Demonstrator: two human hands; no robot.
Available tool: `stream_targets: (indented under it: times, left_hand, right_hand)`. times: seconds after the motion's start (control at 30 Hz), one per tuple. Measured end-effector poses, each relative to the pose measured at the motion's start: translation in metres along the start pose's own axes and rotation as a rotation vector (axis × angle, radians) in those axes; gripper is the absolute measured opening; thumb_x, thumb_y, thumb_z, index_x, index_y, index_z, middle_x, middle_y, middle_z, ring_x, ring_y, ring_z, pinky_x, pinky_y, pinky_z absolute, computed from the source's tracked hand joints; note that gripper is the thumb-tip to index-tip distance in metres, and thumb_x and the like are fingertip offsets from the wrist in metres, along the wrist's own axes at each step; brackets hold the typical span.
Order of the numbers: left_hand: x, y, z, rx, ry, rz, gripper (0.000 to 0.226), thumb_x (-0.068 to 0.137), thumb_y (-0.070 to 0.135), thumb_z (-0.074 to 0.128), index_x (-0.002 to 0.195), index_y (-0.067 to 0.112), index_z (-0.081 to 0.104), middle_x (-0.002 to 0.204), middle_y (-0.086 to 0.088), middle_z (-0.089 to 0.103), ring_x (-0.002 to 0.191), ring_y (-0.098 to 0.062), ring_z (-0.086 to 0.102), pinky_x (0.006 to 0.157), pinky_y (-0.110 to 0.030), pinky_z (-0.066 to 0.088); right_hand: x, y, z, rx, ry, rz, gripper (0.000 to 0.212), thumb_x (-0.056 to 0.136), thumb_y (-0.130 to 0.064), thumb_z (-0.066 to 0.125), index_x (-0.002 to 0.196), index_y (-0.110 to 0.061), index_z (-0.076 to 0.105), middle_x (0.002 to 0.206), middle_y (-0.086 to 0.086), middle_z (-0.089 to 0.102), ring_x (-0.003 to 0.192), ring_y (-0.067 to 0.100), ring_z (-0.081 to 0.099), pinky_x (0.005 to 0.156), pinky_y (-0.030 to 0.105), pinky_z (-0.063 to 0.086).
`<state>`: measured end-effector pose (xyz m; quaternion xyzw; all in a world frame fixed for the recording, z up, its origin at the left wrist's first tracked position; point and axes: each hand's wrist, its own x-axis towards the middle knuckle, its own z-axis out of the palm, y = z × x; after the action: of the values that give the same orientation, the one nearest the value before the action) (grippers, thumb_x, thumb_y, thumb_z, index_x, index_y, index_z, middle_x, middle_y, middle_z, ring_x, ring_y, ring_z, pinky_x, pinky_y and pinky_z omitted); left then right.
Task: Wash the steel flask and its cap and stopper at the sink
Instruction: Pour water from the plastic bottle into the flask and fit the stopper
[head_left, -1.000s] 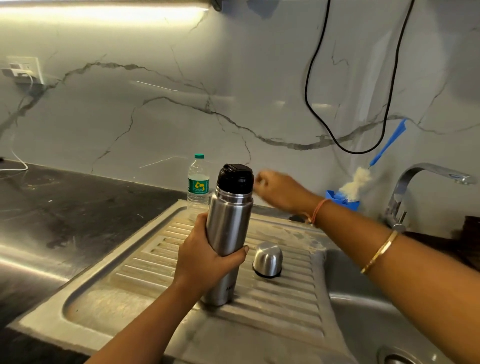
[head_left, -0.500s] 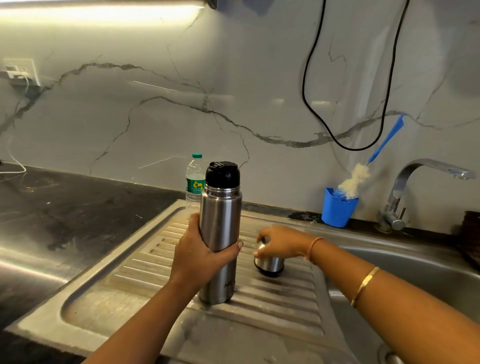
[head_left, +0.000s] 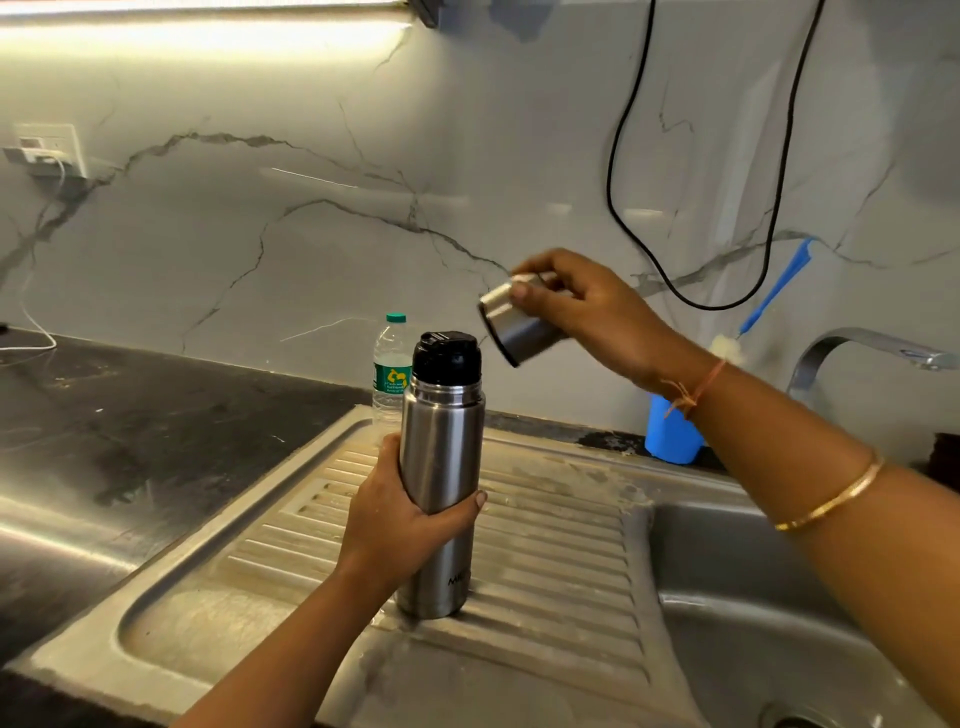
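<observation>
Steel flask (head_left: 441, 499) upright on the ribbed drainboard (head_left: 561, 551) of the sink, black stopper (head_left: 445, 356) seated in its neck. Gripped round the middle by the left hand (head_left: 387, 525) — fingers behind, thumb across the front. Steel cap (head_left: 511, 327) off the flask, held in the air just above and to the right of the stopper, tilted with its open, black-rimmed mouth facing down-left. Held near its closed end by the right hand (head_left: 587, 306), fingers curled over it. Behind the flask, near the wall, a plastic water bottle (head_left: 390, 364) with a green lid. Farther right, a blue cup (head_left: 670, 439) holding a blue-handled bottle brush (head_left: 779, 291), beside the tap (head_left: 872, 348) — basin (head_left: 779, 597) below. Dark surface (head_left: 130, 415) to the left.
</observation>
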<state>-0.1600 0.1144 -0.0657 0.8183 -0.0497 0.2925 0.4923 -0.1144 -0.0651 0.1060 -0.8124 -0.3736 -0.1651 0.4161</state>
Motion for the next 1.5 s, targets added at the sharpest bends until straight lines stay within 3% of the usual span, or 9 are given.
stream_targets:
  times: [0.2,0.43,0.57,0.8,1.03,1.17,1.27,1.43,1.5]
  left_hand:
    - [0.000,0.002,0.000,-0.040,-0.027,0.003,0.078,0.043,0.068,0.068,0.110,0.046,0.034,0.098,0.025,0.051,0.087,0.007,0.054,0.068,-0.007,0.039]
    - [-0.005,0.007,0.002,0.018,-0.002,0.063,0.074,0.053,0.051,0.085,0.107,0.044,0.035,0.092,0.026,0.050,0.081,0.007,0.054,0.065,-0.006,0.039]
    - [-0.007,0.008,0.003,0.029,-0.008,0.106,0.068,0.045,0.070,0.066,0.102,0.048,0.036,0.092,0.026,0.052,0.081,0.004,0.057,0.064,-0.006,0.042]
    - [-0.005,0.006,-0.002,0.076,-0.035,0.210,0.067,0.049,0.064,0.072,0.106,0.051,0.039,0.094,0.026,0.056,0.083,0.001,0.059,0.064,-0.015,0.050]
    - [-0.004,0.011,-0.004,0.291,0.106,0.261,0.077,0.053,0.053,0.074,0.119,0.035,0.039,0.099,0.016,0.052,0.071,-0.005,0.051,0.058,-0.008,0.035]
    - [-0.002,0.012,-0.008,0.245,0.125,0.164,0.079,0.056,0.041,0.085,0.123,0.027,0.045,0.098,0.012,0.053,0.073,-0.004,0.049,0.059,-0.009,0.033]
    - [0.000,0.010,-0.008,0.270,0.131,0.220,0.079,0.055,0.046,0.082,0.123,0.027,0.046,0.099,0.009,0.057,0.073,-0.006,0.052,0.058,-0.009,0.034]
    - [0.000,0.005,-0.006,0.366,0.137,0.275,0.077,0.053,0.052,0.069,0.120,0.029,0.040,0.103,0.004,0.060,0.073,-0.016,0.060,0.056,-0.022,0.042]
    - [0.001,0.004,-0.005,0.386,0.127,0.304,0.076,0.053,0.055,0.065,0.120,0.029,0.040,0.105,0.003,0.060,0.075,-0.019,0.061,0.055,-0.025,0.045]
  right_hand:
    - [0.022,-0.037,0.018,-0.349,-0.458,-0.128,0.042,0.092,-0.032,0.058,0.132,-0.024,0.047,0.123,-0.001,0.052,0.098,0.005,0.050,0.079,0.013,0.041]
    - [0.016,-0.060,0.032,-0.699,-0.590,-0.031,0.040,0.097,-0.047,0.040,0.131,-0.026,0.044,0.106,-0.006,0.046,0.099,0.016,0.048,0.081,0.030,0.040]
    - [-0.003,-0.060,0.050,-1.192,-0.232,-0.320,0.051,0.097,-0.056,0.022,0.116,-0.020,0.054,0.068,-0.008,0.042,0.059,0.011,0.041,0.054,0.025,0.030]
    - [0.003,-0.039,0.016,-1.074,-0.388,-1.085,0.051,0.089,-0.053,0.037,0.096,-0.013,0.066,0.078,0.011,0.061,0.055,0.017,0.050,0.049,0.020,0.027]
    - [-0.010,-0.043,0.036,-0.898,-0.219,-0.109,0.051,0.098,-0.055,0.020,0.080,-0.017,0.050,0.073,0.000,0.050,0.068,0.014,0.046,0.070,0.030,0.038]
    - [-0.006,-0.038,0.014,-0.805,-0.341,-0.552,0.064,0.092,-0.064,0.027,0.133,-0.019,0.046,0.115,0.008,0.060,0.089,0.017,0.059,0.066,0.027,0.048]
    - [-0.005,-0.014,0.008,-1.079,-0.315,-1.010,0.054,0.093,-0.056,0.036,0.117,-0.014,0.060,0.096,0.015,0.062,0.071,0.024,0.059,0.049,0.026,0.043]
    - [-0.016,-0.028,0.035,-0.913,-0.196,-0.201,0.058,0.094,-0.063,0.017,0.086,-0.017,0.052,0.071,0.000,0.052,0.067,0.015,0.051,0.062,0.029,0.040]
    - [-0.012,-0.031,0.027,-0.812,-0.172,-0.132,0.066,0.090,-0.068,0.012,0.095,-0.018,0.054,0.085,0.003,0.060,0.079,0.017,0.057,0.075,0.032,0.045]
